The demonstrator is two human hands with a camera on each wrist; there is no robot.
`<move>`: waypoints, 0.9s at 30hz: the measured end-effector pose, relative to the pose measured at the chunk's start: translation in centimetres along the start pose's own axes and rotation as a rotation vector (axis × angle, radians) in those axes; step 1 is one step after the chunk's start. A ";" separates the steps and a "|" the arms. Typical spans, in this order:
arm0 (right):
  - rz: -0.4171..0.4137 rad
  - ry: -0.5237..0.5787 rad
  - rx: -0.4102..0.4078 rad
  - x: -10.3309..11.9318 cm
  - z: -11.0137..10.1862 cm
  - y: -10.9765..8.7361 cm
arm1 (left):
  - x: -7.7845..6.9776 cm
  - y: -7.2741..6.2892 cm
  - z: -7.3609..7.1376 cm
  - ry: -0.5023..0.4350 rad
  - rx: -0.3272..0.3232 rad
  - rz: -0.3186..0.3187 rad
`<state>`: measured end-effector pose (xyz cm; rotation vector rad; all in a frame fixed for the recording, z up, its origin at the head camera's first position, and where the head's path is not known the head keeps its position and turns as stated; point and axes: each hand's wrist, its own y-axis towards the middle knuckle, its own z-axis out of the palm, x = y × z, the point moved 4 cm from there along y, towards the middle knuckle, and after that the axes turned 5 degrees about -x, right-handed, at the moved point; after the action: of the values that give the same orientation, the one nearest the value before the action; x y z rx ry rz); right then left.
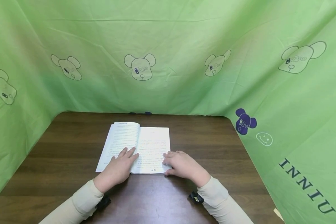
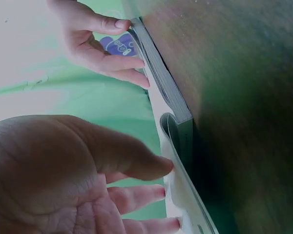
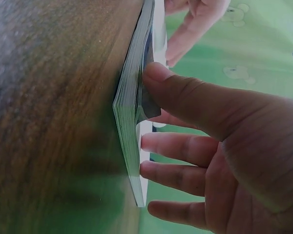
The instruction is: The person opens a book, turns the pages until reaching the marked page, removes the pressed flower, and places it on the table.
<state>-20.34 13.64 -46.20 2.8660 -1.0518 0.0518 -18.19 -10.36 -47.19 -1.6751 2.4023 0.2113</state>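
An open book with printed white pages lies on the wooden table, its left pages curving up beside the spine. My left hand rests on the lower left page near the spine, its fingers spread. In the left wrist view its thumb touches the page close to the fold. At the lower right corner, my right hand has its fingers over the page. The right wrist view shows its thumb against a raised page corner, pinching it; the index finger is mostly hidden behind the thumb.
The brown wooden table surrounds the book. A green cloth with bear drawings hangs behind and along both sides. Dark straps sit at both wrists. A small pale object lies by the right table edge.
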 end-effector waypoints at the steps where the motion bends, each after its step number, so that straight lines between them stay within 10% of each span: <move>1: -0.004 0.001 0.003 0.0 0.0 0.0 | 0.0 0.0 0.0 -0.004 0.006 -0.011; 11: -0.145 -0.051 -0.087 0.2 -0.5 0.1 | 0.3 0.1 -0.1 -0.070 0.001 -0.076; 27: 0.005 -0.046 -0.292 -0.2 -1.1 0.2 | -0.1 0.0 0.2 -0.049 -0.067 -0.058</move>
<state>-20.59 13.70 -45.11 2.6131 -0.9824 -0.1555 -18.11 -10.20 -47.36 -1.7450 2.3323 0.3226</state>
